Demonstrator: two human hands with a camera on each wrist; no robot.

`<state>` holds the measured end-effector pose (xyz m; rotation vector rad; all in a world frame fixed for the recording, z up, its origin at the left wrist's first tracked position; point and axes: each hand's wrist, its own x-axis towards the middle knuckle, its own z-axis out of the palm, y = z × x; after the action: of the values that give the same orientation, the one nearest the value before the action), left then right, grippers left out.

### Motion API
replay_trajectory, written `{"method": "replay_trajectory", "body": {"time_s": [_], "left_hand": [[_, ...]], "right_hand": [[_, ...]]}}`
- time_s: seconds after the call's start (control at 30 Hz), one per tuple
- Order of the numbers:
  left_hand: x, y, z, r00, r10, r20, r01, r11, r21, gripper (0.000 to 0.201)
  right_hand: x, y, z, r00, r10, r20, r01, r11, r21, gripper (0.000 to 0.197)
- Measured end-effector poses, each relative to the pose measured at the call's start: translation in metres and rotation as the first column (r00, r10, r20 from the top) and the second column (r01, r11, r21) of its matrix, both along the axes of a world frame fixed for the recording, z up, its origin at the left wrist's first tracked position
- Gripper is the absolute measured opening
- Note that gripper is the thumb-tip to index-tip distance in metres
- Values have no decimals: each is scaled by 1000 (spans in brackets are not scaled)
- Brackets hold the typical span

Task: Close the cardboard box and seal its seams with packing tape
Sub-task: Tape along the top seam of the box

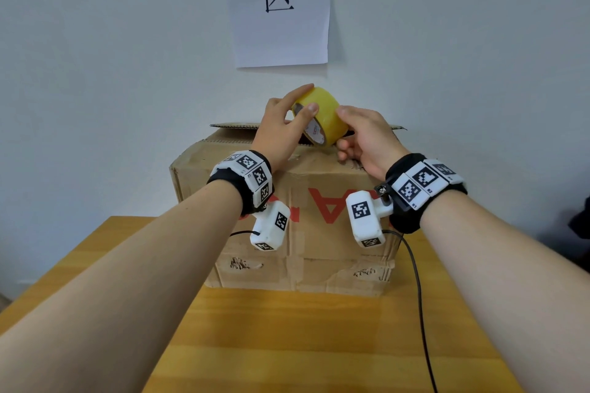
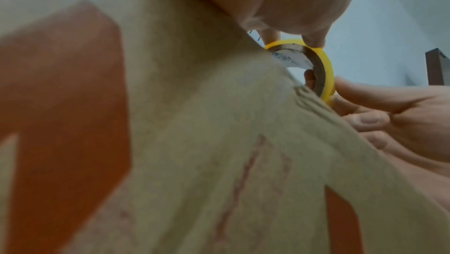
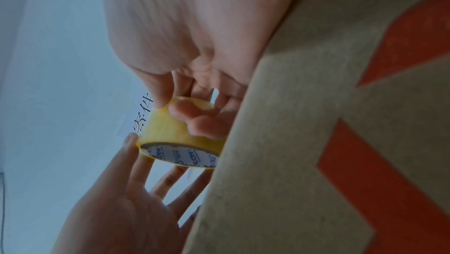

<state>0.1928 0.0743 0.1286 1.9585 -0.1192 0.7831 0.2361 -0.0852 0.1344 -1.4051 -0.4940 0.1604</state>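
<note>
From the head view, the cardboard box (image 1: 300, 210) stands on the wooden tabletop (image 1: 319, 338) against the wall, below a paper sign (image 1: 281, 6). Above the box's near top edge, both hands hold the yellow tape roll (image 1: 322, 120). The left hand (image 1: 281, 131) pinches its open side between thumb and forefinger; the right hand (image 1: 367, 137) curls round its outer band. Only the right wrist view shows the roll's printed core (image 3: 185, 156) and the right fingertips (image 3: 180, 112) pressed on the tape face. The box's red-printed wall blocks much of both wrist views. The roll is tilted, its axis slanting towards the left hand.
</note>
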Motion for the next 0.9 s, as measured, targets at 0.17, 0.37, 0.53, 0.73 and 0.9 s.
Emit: {"method": "replay_trajectory", "body": {"time_s": [0.17, 0.37, 0.53, 0.73, 0.9], "left_hand": [[2, 2, 0, 1000, 25, -11, -24, 1000, 12, 38], [-3, -2, -1, 1000, 8, -9, -7, 998, 57, 41], [-3, -3, 1, 1000, 22, -6, -21, 998, 53, 42], [-4, -4, 0, 1000, 26, -16, -25, 996, 87, 42], [-4, -4, -2, 999, 12, -30, -8, 990, 141, 41]], "right_hand": [[-1, -1, 0, 1000, 26, 4, -26, 999, 42, 25], [-3, -1, -1, 999, -16, 30, 16, 1000, -17, 26], [-5, -3, -2, 996, 54, 66, -55, 998, 16, 14], [-6, -1, 3, 1000, 25, 10, -25, 998, -54, 13], [-7, 3, 6, 1000, -14, 9, 16, 983, -183, 18]]}}
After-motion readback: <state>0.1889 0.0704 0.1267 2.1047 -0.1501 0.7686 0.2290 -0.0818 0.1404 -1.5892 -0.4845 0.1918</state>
